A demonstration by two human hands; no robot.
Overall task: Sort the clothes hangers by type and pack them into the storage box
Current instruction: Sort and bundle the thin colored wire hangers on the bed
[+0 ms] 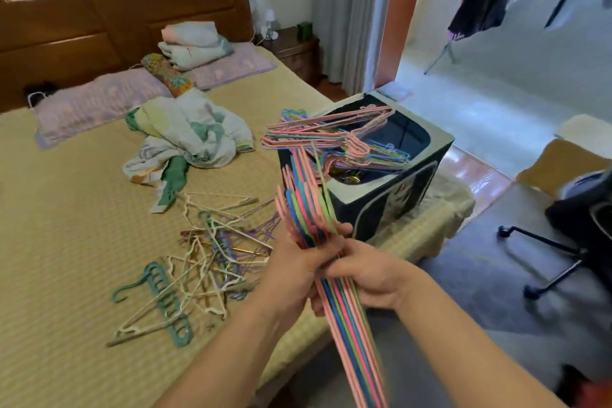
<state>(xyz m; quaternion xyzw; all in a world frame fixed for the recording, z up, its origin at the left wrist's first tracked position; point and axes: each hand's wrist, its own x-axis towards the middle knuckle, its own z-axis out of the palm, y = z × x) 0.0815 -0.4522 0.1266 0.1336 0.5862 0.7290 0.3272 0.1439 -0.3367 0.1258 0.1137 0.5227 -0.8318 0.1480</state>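
fingers of both hands, left hand and right hand, clamp one hanger bundle.

You will find no readable text, label, brand, number or sign here. The dark storage box carries pale printed shapes on its side, but they are too blurred to read as words.
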